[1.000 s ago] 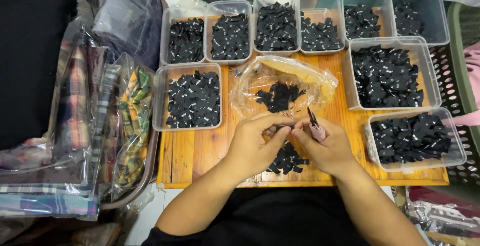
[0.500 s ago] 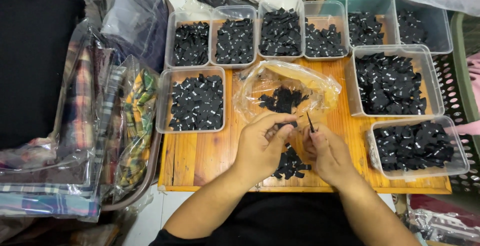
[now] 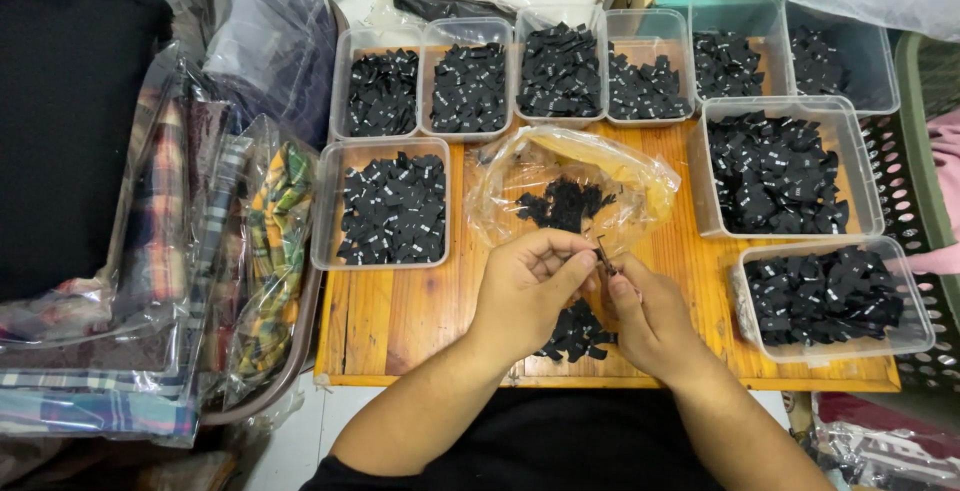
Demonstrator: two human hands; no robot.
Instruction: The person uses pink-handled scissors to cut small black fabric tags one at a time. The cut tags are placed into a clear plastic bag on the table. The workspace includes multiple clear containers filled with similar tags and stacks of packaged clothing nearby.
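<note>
Over the near middle of the bench (image 3: 400,321), the left hand (image 3: 525,286) and right hand (image 3: 650,316) pinched one small black tag (image 3: 603,254) between fingertips, best held gently above the pile (image 3: 575,331).

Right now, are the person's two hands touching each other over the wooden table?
Touching. The head view shows the left hand and right hand meeting at the fingertips around a small dark piece, with no gap visible between them.

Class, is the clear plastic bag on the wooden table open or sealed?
Open: the plastic bag gapes towards the hands, black labels showing inside.
</note>
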